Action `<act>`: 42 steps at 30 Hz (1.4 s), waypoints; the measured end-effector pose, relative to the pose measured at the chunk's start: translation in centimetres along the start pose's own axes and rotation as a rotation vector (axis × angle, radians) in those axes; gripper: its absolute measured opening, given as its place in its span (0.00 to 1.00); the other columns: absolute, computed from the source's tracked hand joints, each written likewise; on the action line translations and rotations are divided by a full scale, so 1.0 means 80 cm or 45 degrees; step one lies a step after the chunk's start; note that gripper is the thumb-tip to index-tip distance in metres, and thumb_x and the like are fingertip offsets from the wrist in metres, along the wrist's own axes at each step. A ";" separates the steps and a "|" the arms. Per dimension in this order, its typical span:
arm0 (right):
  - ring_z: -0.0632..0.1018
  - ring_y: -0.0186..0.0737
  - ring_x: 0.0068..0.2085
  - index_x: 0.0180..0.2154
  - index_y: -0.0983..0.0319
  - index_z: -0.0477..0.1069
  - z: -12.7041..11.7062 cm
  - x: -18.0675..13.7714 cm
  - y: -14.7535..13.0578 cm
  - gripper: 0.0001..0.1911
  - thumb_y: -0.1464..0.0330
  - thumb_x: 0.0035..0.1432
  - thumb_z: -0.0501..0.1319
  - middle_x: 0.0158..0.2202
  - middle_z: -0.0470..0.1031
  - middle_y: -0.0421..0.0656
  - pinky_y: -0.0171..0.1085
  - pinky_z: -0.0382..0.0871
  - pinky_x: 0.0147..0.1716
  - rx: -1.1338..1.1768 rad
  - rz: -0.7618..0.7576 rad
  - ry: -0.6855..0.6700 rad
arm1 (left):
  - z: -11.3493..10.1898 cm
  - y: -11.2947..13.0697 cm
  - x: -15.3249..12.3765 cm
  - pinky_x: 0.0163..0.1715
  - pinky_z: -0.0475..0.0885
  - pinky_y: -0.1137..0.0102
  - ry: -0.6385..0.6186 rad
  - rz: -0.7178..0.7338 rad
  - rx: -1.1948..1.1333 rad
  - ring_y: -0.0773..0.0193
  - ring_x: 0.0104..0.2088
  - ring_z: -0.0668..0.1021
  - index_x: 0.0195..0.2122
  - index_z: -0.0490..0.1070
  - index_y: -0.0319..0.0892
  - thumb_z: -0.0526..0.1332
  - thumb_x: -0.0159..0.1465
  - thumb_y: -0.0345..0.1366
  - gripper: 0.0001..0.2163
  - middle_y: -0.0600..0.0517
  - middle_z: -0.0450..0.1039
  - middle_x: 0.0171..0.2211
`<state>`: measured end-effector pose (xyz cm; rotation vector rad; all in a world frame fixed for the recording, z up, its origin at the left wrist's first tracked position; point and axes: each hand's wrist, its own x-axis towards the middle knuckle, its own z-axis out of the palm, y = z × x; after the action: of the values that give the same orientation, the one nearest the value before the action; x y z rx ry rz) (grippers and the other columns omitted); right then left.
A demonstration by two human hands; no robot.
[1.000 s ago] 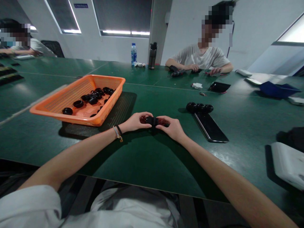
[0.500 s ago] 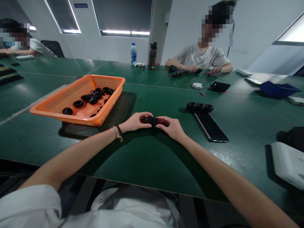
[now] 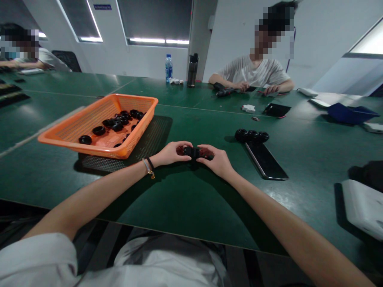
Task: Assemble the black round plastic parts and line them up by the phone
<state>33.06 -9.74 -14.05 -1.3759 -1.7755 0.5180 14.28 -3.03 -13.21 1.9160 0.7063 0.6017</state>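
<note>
Between my two hands is a small glossy black part (image 3: 192, 152), held just above the green table (image 3: 179, 199). Fingers and thumb of my left hand (image 3: 173, 152) are closed round its left end. My right hand (image 3: 218, 160) grips the right end in the same way. My fingers cover both ends, so its full shape cannot be made out. To the left of my hands stands an orange basket (image 3: 80, 148), with several black cup-like parts (image 3: 117, 126) lying in it.
Right of my hands, several round black parts (image 3: 251, 135) sit at the top end of a dark phone (image 3: 267, 160). A white box (image 3: 363, 205) is at the right edge. Across the table a person (image 3: 254, 71) works near a power tool (image 3: 224, 91); bottles (image 3: 192, 71) stand at the back.
The black part has turned slightly between my fingers, and my right fingertips have shifted a little. Both hands stay in nearly the same place.
</note>
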 end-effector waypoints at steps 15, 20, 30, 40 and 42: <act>0.78 0.38 0.33 0.39 0.61 0.73 0.000 0.000 0.001 0.15 0.71 0.46 0.64 0.31 0.78 0.41 0.38 0.72 0.37 0.057 0.024 -0.036 | -0.001 0.002 -0.002 0.34 0.68 0.72 -0.016 0.011 -0.020 0.69 0.30 0.71 0.42 0.67 0.36 0.65 0.48 0.35 0.20 0.52 0.69 0.32; 0.78 0.38 0.32 0.39 0.61 0.73 0.003 0.000 0.007 0.15 0.70 0.46 0.64 0.31 0.79 0.41 0.38 0.73 0.35 0.077 0.010 -0.022 | 0.000 0.000 -0.001 0.35 0.68 0.72 -0.007 0.002 -0.012 0.68 0.31 0.72 0.42 0.67 0.36 0.66 0.47 0.35 0.20 0.52 0.70 0.33; 0.78 0.38 0.31 0.39 0.61 0.74 0.003 0.002 0.006 0.14 0.70 0.46 0.65 0.30 0.79 0.41 0.38 0.73 0.34 0.077 0.044 -0.017 | 0.000 0.004 -0.002 0.36 0.68 0.71 -0.013 -0.021 -0.052 0.68 0.32 0.72 0.42 0.67 0.36 0.65 0.47 0.34 0.20 0.52 0.70 0.33; 0.78 0.39 0.31 0.39 0.61 0.74 0.003 0.001 0.005 0.14 0.68 0.47 0.64 0.30 0.79 0.41 0.39 0.73 0.34 0.063 0.052 -0.036 | 0.000 0.002 -0.001 0.35 0.68 0.71 -0.016 -0.003 -0.029 0.68 0.32 0.72 0.42 0.67 0.36 0.66 0.47 0.35 0.21 0.52 0.70 0.34; 0.78 0.39 0.31 0.41 0.60 0.72 0.002 0.000 0.003 0.17 0.68 0.45 0.65 0.30 0.78 0.41 0.39 0.72 0.35 0.060 0.041 -0.035 | 0.000 0.003 -0.002 0.34 0.68 0.72 -0.014 0.000 -0.009 0.69 0.31 0.72 0.42 0.67 0.36 0.66 0.47 0.36 0.21 0.52 0.70 0.33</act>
<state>33.06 -9.64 -14.29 -1.3725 -1.7549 0.5951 14.23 -3.18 -13.02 1.9116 0.6963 0.5922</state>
